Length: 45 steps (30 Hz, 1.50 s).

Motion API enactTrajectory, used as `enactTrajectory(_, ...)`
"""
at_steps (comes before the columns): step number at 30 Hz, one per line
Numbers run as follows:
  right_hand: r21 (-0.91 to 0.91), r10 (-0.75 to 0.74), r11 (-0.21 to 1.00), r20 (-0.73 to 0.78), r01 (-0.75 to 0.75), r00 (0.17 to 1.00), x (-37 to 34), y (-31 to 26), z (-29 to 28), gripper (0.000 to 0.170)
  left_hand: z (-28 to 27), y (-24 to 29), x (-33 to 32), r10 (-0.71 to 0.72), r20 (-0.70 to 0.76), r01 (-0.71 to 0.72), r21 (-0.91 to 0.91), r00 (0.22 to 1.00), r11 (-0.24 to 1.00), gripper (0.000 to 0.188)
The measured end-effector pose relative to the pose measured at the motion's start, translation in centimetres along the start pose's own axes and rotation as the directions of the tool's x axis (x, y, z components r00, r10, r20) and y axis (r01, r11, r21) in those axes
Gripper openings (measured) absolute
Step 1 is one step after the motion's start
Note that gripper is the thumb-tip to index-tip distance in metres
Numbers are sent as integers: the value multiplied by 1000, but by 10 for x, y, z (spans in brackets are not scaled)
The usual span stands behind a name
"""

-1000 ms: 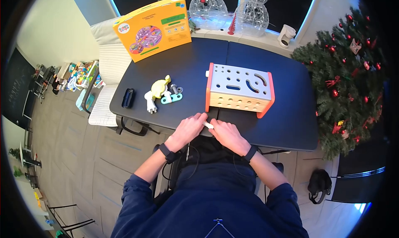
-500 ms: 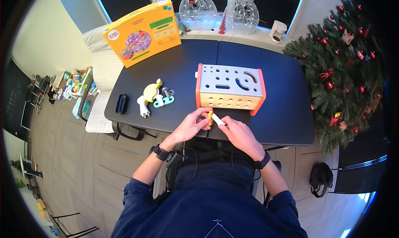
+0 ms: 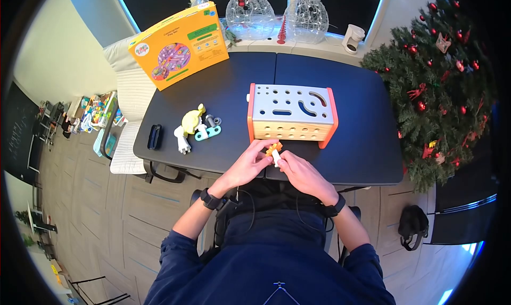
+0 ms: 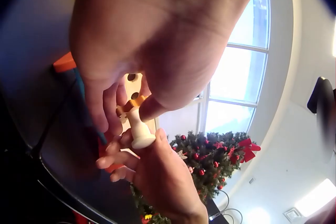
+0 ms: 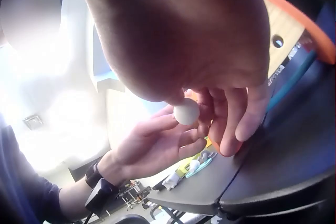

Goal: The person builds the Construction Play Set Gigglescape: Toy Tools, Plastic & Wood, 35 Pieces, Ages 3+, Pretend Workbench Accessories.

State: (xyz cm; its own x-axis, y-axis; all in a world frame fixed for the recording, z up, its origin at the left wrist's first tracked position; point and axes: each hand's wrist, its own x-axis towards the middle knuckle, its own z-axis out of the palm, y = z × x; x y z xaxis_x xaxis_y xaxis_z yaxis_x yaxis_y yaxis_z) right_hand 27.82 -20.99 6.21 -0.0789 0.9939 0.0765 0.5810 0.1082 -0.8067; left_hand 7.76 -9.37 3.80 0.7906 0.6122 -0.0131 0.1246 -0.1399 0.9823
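Observation:
Just over the table's near edge, my left hand (image 3: 246,165) pinches an orange gear-like piece (image 3: 273,147) between thumb and fingers. My right hand (image 3: 307,177) grips a white peg (image 3: 276,158) with a wide round end. In the left wrist view the peg (image 4: 137,127) meets the gear piece (image 4: 135,102), its round end held by the right fingers. The right wrist view shows that round end (image 5: 186,112) beside the thumb. Right beyond both hands stands a toy workbench (image 3: 293,131) with a grey slotted top, wooden side and red-orange ends.
On the table's left lie a yellow toy piece (image 3: 192,120), a white piece (image 3: 182,143), a teal strip with holes (image 3: 207,134) and a grey bolt (image 3: 209,120). A black tray (image 3: 154,137) sits farther left. Behind stands a yellow box (image 3: 197,55); a decorated tree (image 3: 426,108) flanks the right.
The hands have risen from the table's near edge toward the workbench. The orange piece has come into sight, and the white peg has swung from sideways to pointing at it.

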Motion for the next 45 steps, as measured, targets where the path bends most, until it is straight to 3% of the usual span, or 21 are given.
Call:
enactTrajectory(3,-55,23,998,-53,-26,998,3,-4,-1,27,-1,6,2,-83,51,84,-22,995,996,49)
enactTrajectory(7,-179,61,980,-119,-82,991,7,4,2,31,4,-3,4,-65,25,66,-42,998,997,49)
enactTrajectory(13,-343,244,892,-185,-295,952,10,-1,-3,43,15,17,1,-68,31,68,15,997,998,49)
enactTrajectory(16,-293,272,899,-205,-324,940,10,-6,-6,45,18,15,3,-26,16,25,33,1000,999,43)
enactTrajectory(19,-117,196,971,-112,-209,974,9,7,-3,43,17,24,9,12,-41,-4,179,999,984,37)
enactTrajectory(22,-14,197,980,-20,-197,980,10,7,-5,38,11,27,13,59,-64,-42,247,996,968,31)
enactTrajectory(25,78,75,995,-118,-66,990,12,21,0,32,7,31,15,57,-68,-35,279,996,960,27)
enactTrajectory(31,113,97,991,-186,-77,978,18,23,3,28,4,27,20,98,-89,-56,387,991,920,24)
enactTrajectory(35,117,31,993,-203,-7,979,22,28,6,29,1,34,20,26,-71,5,403,997,915,25)
enactTrajectory(40,62,-86,993,-234,103,968,25,16,1,30,-2,34,20,63,-70,-30,389,996,921,29)
enactTrajectory(45,54,-70,995,-251,86,965,26,18,2,29,-5,46,16,135,-56,-97,440,989,893,38)
